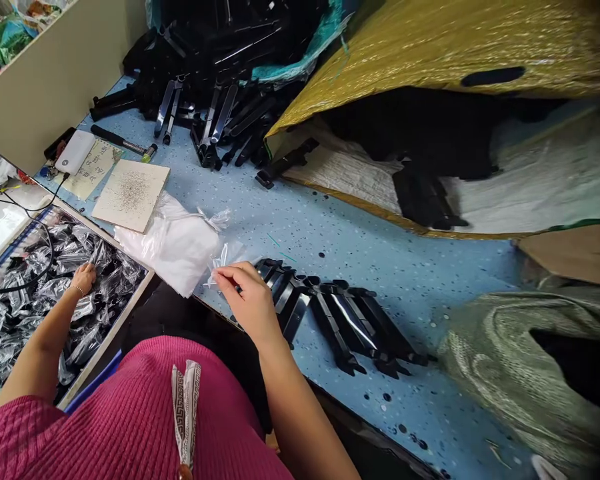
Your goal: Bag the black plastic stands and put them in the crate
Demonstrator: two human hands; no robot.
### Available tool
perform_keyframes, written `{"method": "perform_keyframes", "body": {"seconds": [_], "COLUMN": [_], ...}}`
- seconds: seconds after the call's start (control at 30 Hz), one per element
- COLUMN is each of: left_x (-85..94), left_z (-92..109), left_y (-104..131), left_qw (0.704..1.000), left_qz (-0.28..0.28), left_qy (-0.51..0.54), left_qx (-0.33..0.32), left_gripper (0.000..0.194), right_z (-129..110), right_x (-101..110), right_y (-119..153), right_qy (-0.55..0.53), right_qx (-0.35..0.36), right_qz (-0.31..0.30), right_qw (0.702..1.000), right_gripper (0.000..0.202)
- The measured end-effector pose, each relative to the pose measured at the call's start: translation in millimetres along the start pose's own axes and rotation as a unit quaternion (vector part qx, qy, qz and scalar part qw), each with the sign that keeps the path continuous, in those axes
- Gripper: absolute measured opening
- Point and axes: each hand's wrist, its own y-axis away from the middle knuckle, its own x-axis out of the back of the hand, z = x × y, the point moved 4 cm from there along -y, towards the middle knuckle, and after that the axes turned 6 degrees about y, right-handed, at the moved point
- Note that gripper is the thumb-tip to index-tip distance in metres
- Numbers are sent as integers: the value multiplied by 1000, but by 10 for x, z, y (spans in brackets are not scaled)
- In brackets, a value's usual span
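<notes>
My left hand (83, 277) reaches down onto the bagged black parts (83, 257) in a box at my left. Its fingers touch the clear wrapping, but they are too small and partly hidden to show a grip. Over the bench edge, my right hand (250, 297) is closed, thumb and forefinger pinched at a thin clear plastic bag (226, 257). Just left of it lies a stack of white plastic bags (183, 243). A row of long black metal-and-plastic parts (337, 313) lies side by side on the bench, partly behind my right hand and forearm.
A beige square board (131, 195), a hammer (123, 140) and a white power bank (75, 152) with a cable lie at the bench's left. Behind is a heap of black parts (215, 87). A yellow woven sack (430, 53) gapes at right, near a greenish sack (500, 360).
</notes>
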Motion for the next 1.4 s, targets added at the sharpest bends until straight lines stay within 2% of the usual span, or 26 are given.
{"method": "perform_keyframes", "body": {"seconds": [0.13,0.23,0.33,0.47,0.53,0.6,0.63,0.7,0.77,0.83,0.9,0.97,1.03,1.07,1.13,1.2,1.27,1.33,1.37,1.4], "left_x": [21,3,85,436,673,939,1070,1247,1268,1179,1070,1024,1060,1090,1142,1178,1215,1228,1214,1185], "left_z": [82,222,425,846,1168,1576,1798,2251,2680,2996,3147,3177,3163,3163,3188,3217,3201,3190,3206,3235], "left_y": [-185,-173,-147,-17,172,425,553,766,864,820,690,562,477,450,423,442,541,720,802,854], "left_qw": [999,998,998,998,994,977,958,896,833,772,700,624,574,564,571,609,663,707,725,745], "left_qz": [9,1,-21,-54,-77,-53,-17,45,58,30,-3,-13,0,5,14,63,195,334,363,353], "left_qy": [-8,-11,-8,21,67,171,246,387,483,577,686,770,811,818,810,772,690,572,522,490], "left_qx": [46,68,64,14,-41,-112,-148,-214,-266,-263,-200,-134,-112,-115,-135,-173,-213,-248,-266,-282], "left_gripper": [29,41,35,23,29,36,37,36,57,77,74,68,73,75,73,72,73,71,68,64], "right_z": [17,-12,-70,-102,-112,-145,-173,-241,-288,-278,-196,-52,82,120,124,94,88,88,82,74], "right_x": [12,6,-22,-116,-193,-272,-306,-348,-359,-335,-249,-125,-76,-103,-212,-292,-295,-251,-231,-219], "right_y": [-4,-56,-132,-244,-304,-366,-395,-447,-480,-479,-425,-313,-167,-98,11,62,55,11,-18,-48], "right_qy": [-5,-16,-25,-6,0,-5,-13,-36,-80,-151,-212,-243,-291,-332,-413,-449,-437,-412,-402,-396], "right_qx": [-27,-34,-23,-5,3,11,15,18,6,-22,-61,-119,-190,-221,-262,-285,-302,-302,-294,-284], "right_qz": [18,18,13,10,1,-2,1,19,27,9,9,50,58,32,-42,-69,-30,19,33,40], "right_qw": [999,999,999,1000,1000,1000,1000,999,996,988,975,961,936,917,871,844,846,859,867,872], "right_gripper": [19,19,18,17,18,18,18,18,19,23,31,44,62,70,73,57,44,44,44,46]}}
